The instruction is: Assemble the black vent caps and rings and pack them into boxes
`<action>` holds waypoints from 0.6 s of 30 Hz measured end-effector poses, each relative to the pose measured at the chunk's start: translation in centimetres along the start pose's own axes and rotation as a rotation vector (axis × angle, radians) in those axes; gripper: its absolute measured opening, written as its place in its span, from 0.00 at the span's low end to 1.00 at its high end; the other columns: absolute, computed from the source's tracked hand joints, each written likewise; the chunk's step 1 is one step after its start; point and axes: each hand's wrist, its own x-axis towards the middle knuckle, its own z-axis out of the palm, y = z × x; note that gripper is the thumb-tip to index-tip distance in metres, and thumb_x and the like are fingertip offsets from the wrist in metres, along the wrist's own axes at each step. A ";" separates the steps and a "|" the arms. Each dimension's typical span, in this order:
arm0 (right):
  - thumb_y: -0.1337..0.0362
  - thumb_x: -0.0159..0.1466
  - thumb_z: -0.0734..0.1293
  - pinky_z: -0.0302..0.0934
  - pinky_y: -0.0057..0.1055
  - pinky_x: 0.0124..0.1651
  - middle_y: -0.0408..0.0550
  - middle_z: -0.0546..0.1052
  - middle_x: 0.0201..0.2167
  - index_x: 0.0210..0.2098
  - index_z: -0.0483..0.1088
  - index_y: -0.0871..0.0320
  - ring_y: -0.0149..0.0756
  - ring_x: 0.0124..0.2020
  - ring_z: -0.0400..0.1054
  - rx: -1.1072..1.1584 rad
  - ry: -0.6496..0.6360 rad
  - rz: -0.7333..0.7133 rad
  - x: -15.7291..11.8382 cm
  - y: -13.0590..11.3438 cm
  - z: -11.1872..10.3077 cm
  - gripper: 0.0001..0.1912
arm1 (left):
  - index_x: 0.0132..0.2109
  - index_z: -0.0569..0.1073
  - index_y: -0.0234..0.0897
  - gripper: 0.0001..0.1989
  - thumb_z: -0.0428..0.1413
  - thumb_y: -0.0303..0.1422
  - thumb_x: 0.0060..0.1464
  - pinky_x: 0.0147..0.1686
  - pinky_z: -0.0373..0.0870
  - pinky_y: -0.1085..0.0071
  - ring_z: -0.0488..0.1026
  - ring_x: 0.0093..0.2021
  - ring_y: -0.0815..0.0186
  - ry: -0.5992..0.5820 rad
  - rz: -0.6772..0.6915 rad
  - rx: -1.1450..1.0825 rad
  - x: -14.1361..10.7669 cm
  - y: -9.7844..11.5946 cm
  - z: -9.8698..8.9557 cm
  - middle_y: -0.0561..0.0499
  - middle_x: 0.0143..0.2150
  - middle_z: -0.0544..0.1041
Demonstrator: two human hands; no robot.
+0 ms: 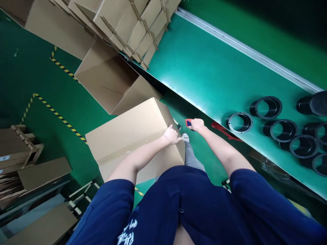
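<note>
A closed cardboard box (133, 126) stands in front of my body, with a strip of tape along its top seam. My left hand (172, 135) rests on the box near its right edge, thumb stretched out and fingers apart from it. To the right of the box, my right hand (196, 125) is closed around the red and dark-blue handle of what looks like a tape dispenser (188, 123). Its far end, close to the box side, is small and partly hidden.
Beyond the box stands an open carton (109, 75). Folded cardboard (138, 27) is stacked at the top of the green workbench (204, 68). Several black rings (240, 122) stand on the bench at right. Yellow-black tape (61, 119) marks the floor; a pallet (33, 149) is at left.
</note>
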 end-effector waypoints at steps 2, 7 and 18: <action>0.48 0.67 0.68 0.67 0.32 0.41 0.60 0.83 0.42 0.41 0.78 0.61 0.48 0.45 0.78 0.117 0.059 0.112 -2.0 2.5 1.3 0.21 | 0.39 0.84 0.32 0.18 0.65 0.45 0.52 0.73 0.41 0.45 0.72 0.61 0.38 -0.006 -0.061 -0.095 1.4 1.8 0.2 0.32 0.43 0.83; 0.36 0.59 0.69 0.70 0.36 0.33 0.50 0.79 0.27 0.32 0.71 0.57 0.45 0.29 0.76 1.109 0.345 0.109 -9.2 5.6 4.2 0.28 | 0.51 0.81 0.39 0.25 0.49 0.52 0.65 0.61 0.65 0.51 0.76 0.57 0.48 0.105 -0.031 -0.434 1.8 4.1 -0.9 0.37 0.53 0.82; 0.41 0.52 0.76 0.65 0.34 0.28 0.45 0.75 0.23 0.29 0.75 0.57 0.38 0.24 0.68 1.335 0.537 -0.050 -11.7 -3.4 3.5 0.25 | 0.36 0.81 0.36 0.21 0.71 0.50 0.48 0.43 0.70 0.68 0.76 0.37 0.65 0.076 0.027 -1.784 -4.5 -0.3 -6.6 0.47 0.37 0.81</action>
